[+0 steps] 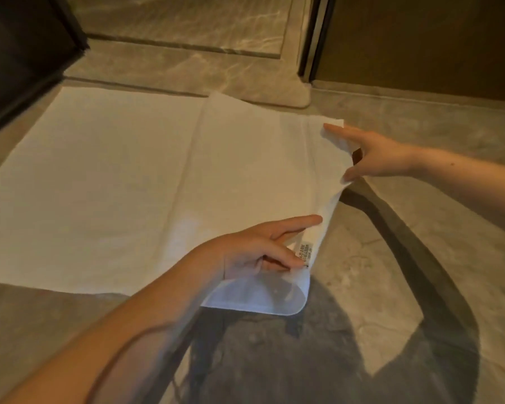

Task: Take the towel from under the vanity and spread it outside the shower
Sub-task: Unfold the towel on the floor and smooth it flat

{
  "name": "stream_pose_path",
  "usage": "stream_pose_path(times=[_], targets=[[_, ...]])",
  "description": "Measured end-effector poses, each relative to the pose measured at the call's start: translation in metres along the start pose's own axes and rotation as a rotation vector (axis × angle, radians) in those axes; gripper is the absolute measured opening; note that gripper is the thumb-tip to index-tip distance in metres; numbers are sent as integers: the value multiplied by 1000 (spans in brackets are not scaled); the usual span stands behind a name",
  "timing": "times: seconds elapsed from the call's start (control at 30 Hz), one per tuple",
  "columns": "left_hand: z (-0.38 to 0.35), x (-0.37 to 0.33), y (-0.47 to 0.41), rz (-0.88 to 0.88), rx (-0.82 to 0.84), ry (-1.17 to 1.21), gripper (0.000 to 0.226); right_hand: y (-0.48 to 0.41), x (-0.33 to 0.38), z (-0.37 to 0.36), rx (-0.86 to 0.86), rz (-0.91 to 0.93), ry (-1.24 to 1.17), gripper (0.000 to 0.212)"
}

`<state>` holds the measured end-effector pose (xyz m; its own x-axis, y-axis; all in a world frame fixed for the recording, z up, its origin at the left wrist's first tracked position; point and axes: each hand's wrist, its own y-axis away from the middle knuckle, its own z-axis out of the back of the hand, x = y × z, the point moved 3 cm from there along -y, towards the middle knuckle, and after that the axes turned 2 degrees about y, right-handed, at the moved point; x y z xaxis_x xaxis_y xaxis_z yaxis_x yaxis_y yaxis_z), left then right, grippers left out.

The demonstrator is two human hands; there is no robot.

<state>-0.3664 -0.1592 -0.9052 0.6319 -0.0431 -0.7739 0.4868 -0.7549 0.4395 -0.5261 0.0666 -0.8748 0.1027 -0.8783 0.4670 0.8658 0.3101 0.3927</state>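
Observation:
A white towel (123,182) lies mostly flat on the marbled floor, its left part spread out and its right edge lifted off the ground. My left hand (254,252) pinches the near right corner beside a small sewn label (304,253). My right hand (373,156) grips the far right corner, fingers around the raised edge. Both hands hold the towel's right side a little above the floor.
The raised stone threshold of the shower (187,71) runs along the towel's far side. A dark frame or cabinet (27,53) stands at the upper left. A dark wooden door (420,36) closes the upper right. Shadows of my arms fall on the floor (391,287).

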Motion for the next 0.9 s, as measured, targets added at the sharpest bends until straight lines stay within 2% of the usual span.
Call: stream_pose_path(times=[0.1, 0.2, 0.37, 0.43, 0.5, 0.53, 0.6, 0.67, 0.77, 0.9], targets=[[-18, 23, -21, 3, 1, 14, 74, 9, -27, -19, 33, -106, 46, 103], [-20, 39, -38, 31, -76, 3, 74, 14, -42, -30, 15, -128, 51, 104], [-3, 39, -40, -41, -229, -423, 70, 12, -55, -49, -32, -147, 8, 102], [7, 20, -29, -132, -396, -564, 58, 13, -51, -45, -43, -186, 107, 88], [24, 3, -15, -289, -617, -826, 47, 21, -39, -42, -250, -209, 342, 64], [34, -2, -8, -342, -701, -1009, 46, 26, -28, -46, -389, -176, 385, 60], [55, 1, 5, -278, -826, -1347, 52, 34, 3, -71, -507, -53, 287, 60], [71, 14, 12, -117, -881, -1530, 54, 33, 27, -104, -413, 27, 249, 61], [86, 41, 15, 25, -842, -1546, 55, 33, 33, -145, -301, 53, 321, 61], [86, 63, 20, 2, -890, -1512, 53, 44, 19, -171, -329, 48, 326, 60]])
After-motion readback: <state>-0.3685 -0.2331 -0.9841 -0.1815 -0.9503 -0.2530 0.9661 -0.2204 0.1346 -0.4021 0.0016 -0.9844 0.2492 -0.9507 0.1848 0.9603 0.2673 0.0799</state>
